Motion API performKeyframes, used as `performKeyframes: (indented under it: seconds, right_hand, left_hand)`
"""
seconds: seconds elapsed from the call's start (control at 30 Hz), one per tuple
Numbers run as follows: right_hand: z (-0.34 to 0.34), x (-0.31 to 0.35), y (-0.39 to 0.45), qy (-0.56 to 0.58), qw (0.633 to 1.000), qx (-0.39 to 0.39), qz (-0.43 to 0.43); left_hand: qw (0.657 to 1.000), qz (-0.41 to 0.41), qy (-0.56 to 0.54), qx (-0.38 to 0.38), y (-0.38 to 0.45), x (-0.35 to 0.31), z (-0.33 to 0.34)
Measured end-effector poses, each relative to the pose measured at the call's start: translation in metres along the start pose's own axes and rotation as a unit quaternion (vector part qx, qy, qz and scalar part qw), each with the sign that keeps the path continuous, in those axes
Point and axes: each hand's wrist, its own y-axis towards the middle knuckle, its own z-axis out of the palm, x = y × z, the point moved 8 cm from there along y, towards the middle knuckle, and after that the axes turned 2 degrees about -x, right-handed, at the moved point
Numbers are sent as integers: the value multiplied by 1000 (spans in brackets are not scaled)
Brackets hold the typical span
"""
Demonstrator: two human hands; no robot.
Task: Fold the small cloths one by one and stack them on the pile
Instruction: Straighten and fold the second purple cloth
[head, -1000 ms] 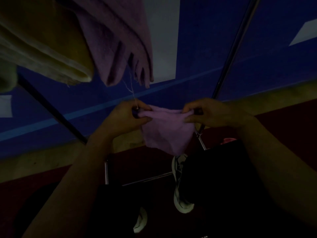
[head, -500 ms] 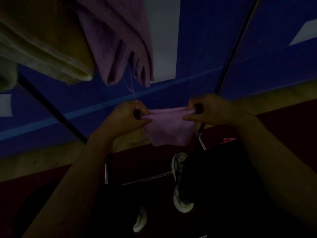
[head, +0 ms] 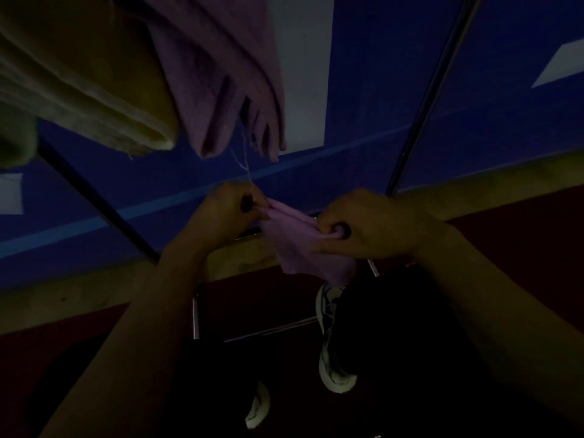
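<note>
Soft lilac fabric, thin and a little limp, is what both hands hold in the middle of the dim room. This cloth is small, and its upper edge is stretched between the two hands, sloping down toward the right; the rest hangs below in a loose flap with a rounded, uneven lower edge. The left hand pinches the upper left corner, with the fingers curled tight around it. The right hand grips the other end, and its fingers are curled so that a small roll of fabric shows inside them. The cloth is in the air, just in front of the blue table, and it does not rest on anything.

A fine pale thread goes up from the left hand to the pile of purple cloths above (the thread looks frayed and slightly wavy). The pile lies on the table, and its folded edges make several thick, rounded layers with dark gaps between them. Just beside it on the left lies a yellow towel, also folded, with a coarser surface and a pale rolled edge.

The table has a smooth surface with a lighter blue line. Under it thin metal legs shine a little. On the dark red floor, one white shoe is visible, and a second one partly.
</note>
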Motion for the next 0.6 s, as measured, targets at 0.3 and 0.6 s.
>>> performKeyframes:
  seconds: [0.3, 0.6]
  right_hand:
    - [20, -12, -1, 59, 992, 78, 77]
    - [-30, 28, -7, 58, 995, -66, 50]
  left_hand:
    - [999, -23, 27, 6, 2, 7, 16]
    - [994, -61, -72, -51, -17, -17, 9]
